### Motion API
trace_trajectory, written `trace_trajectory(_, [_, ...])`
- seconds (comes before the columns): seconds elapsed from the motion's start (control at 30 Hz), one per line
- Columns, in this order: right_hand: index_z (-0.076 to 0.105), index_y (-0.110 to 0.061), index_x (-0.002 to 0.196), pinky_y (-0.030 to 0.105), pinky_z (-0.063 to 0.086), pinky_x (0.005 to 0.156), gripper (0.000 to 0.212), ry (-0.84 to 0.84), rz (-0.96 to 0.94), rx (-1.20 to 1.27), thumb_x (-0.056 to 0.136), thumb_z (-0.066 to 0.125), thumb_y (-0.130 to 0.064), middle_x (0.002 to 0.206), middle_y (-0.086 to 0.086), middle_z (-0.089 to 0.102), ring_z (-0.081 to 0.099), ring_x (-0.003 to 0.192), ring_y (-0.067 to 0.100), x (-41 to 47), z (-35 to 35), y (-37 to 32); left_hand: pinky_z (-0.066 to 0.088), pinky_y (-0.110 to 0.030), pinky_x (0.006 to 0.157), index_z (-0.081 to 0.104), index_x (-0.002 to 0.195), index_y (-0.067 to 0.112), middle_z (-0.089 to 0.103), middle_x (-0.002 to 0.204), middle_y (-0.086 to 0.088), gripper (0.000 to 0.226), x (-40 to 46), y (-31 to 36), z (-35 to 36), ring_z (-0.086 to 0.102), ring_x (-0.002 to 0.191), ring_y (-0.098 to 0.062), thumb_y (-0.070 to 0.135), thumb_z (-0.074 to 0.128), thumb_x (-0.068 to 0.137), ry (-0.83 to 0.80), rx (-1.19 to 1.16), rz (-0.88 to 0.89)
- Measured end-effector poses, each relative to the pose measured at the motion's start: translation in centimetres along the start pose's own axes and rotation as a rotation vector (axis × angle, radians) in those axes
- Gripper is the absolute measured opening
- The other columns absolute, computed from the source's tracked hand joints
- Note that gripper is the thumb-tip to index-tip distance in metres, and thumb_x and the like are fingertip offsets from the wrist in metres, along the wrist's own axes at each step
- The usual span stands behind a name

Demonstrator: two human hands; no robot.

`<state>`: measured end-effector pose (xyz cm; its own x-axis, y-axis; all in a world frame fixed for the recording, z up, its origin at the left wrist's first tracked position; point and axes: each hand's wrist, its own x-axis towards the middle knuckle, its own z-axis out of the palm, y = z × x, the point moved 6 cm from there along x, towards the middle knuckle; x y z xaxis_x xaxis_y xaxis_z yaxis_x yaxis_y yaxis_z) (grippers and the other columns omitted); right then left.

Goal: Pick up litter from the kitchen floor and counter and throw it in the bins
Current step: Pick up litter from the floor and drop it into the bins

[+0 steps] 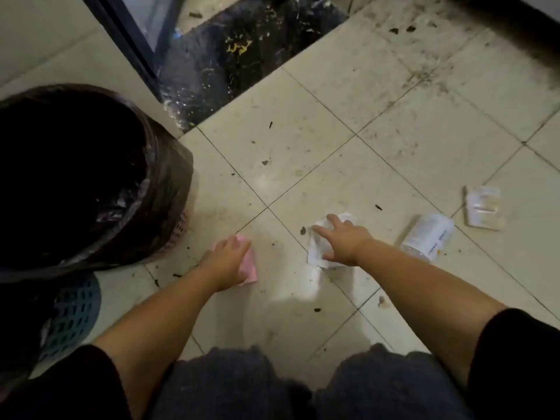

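My left hand (228, 262) rests on a pink piece of paper (250, 268) lying on the tiled floor, fingers curled over it. My right hand (342, 239) is spread over a white wrapper (315, 250) on the floor, fingers apart and touching it. To the right lie a clear plastic bottle with a white label (428, 234) on its side and a clear plastic package (483, 207). A bin lined with a dark bag (169, 183) stands at the left, close to my left hand.
A blue-green basket (75, 310) sits at the lower left under the bin's bag. A dark, dirty threshold strip (242, 56) and a door frame (127, 34) lie ahead. Small dark crumbs dot the tiles. My knees (272, 383) fill the bottom edge.
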<state>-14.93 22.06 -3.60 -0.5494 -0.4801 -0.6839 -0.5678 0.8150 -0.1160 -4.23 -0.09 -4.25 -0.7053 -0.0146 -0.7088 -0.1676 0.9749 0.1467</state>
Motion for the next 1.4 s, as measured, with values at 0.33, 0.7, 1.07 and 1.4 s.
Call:
trace_trajectory(0.33, [0.042,-0.008,0.133,0.044,0.038,0.108,0.045,-0.070,0.037,-0.076,0.089,0.050,-0.010,0.138,0.019,0.035,0.036,0.128,0.040,-0.4,1.3,-1.8,0.041,-0.036,0.102,0.037,0.131,0.009,0.042,0.136,-0.013,0.055,1.3,0.7,4.1,0.041,0.123,-0.027,0.004,0.060,0.082,0.121,0.174,0.017])
trace_trajectory(0.7, [0.057,-0.016,0.103,0.031,0.042,0.063,0.024,0.310,0.349,0.479,0.088,0.037,-0.012,0.079,0.006,0.060,0.056,0.077,0.029,-8.1,-0.3,6.6,0.043,-0.044,0.102,0.029,0.137,0.015,0.030,0.144,-0.017,0.063,2.3,-1.8,3.6,0.036,0.129,-0.032,0.026,0.056,0.082,0.250,-0.051,-0.153])
trace_trajectory(1.07, [0.035,-0.032,0.144,0.041,0.043,0.100,0.045,-0.039,0.324,0.324,0.100,0.035,-0.031,0.139,0.015,0.053,0.053,0.122,0.031,-12.1,6.6,9.3,0.053,-0.045,0.085,0.055,0.077,0.022,0.064,0.088,-0.002,0.008,3.0,-0.9,3.8,0.061,0.085,-0.023,0.020,0.060,0.083,0.193,-0.165,-0.133])
trace_trajectory(1.4, [0.035,-0.027,0.133,0.035,0.048,0.069,0.049,0.153,0.461,0.254,0.091,0.052,-0.044,0.111,0.016,0.062,0.061,0.087,0.031,-9.0,3.7,10.2,0.053,-0.040,0.074,0.051,0.078,0.015,0.063,0.085,-0.011,0.012,1.1,0.1,0.6,0.061,0.082,-0.029,0.009,0.059,0.085,0.221,-0.548,-0.091])
